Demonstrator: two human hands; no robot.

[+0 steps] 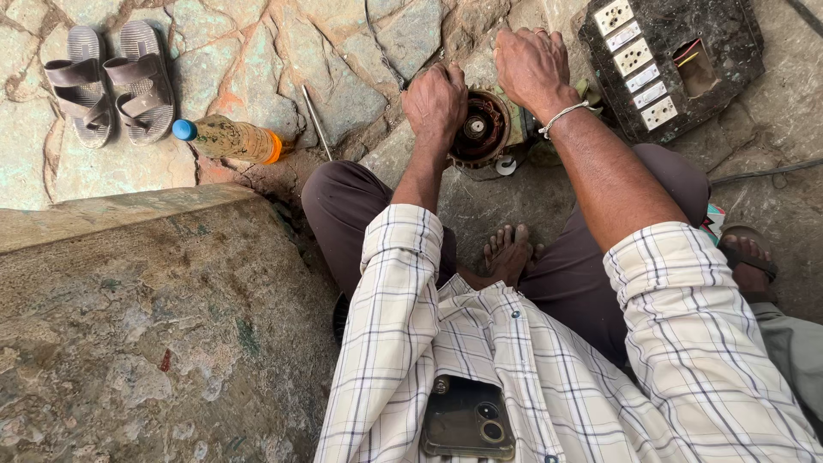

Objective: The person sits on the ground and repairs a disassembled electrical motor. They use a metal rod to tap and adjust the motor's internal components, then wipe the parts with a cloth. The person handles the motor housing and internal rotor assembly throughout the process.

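A round electric motor body [480, 129] with copper windings showing lies open-end up on the stone ground between my knees. My left hand [435, 101] is closed on its left rim. My right hand [531, 62], with a thin bangle at the wrist, grips the motor's far right side from above. I cannot see what, if anything, is inside either fist beyond the motor housing. My bare foot [507, 250] rests just below the motor.
A black switchboard [669, 60] with sockets lies at the upper right. A plastic bottle [227, 139] with a blue cap, a thin metal rod [315, 122] and a pair of sandals [110, 79] lie at the left. A stone slab [154, 326] fills the lower left. Another person's sandalled foot [750, 257] is at the right.
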